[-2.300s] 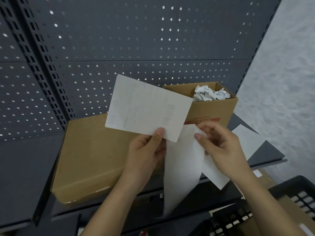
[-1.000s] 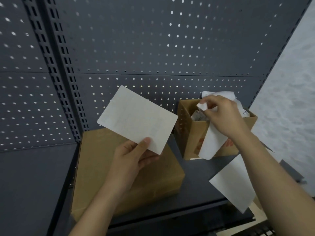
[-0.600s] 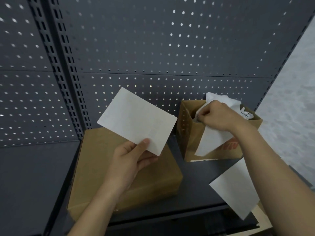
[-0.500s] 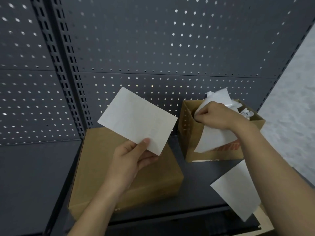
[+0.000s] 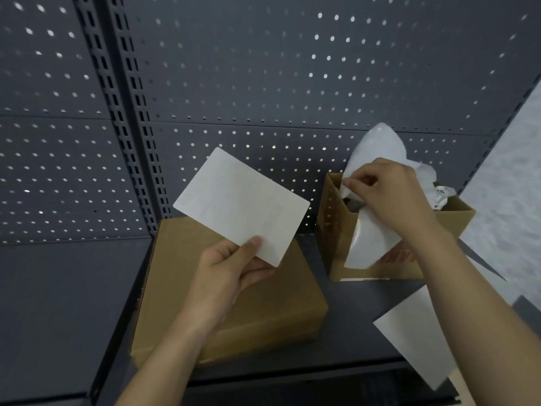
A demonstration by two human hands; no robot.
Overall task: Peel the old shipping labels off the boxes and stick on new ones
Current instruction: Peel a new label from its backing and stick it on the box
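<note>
Two cardboard boxes [image 5: 263, 312] [image 5: 450, 227] and three white sheets [image 5: 240, 203] [image 5: 369, 238] [image 5: 415, 332].

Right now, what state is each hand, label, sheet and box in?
left hand, pinches the label's corner.
label, flat, unstuck, held up.
right hand, grips the backing sheet.
backing sheet, draped over small box's rim.
small box, open, crumpled paper inside.
flat box, closed, lying on shelf.
loose sheet, overhanging shelf edge.

White label [image 5: 240, 203] tilted, raised above closed flat box [image 5: 292, 297]. Crumpled backing sheet [image 5: 369, 241] drapes over small open box [image 5: 333, 227].
</note>
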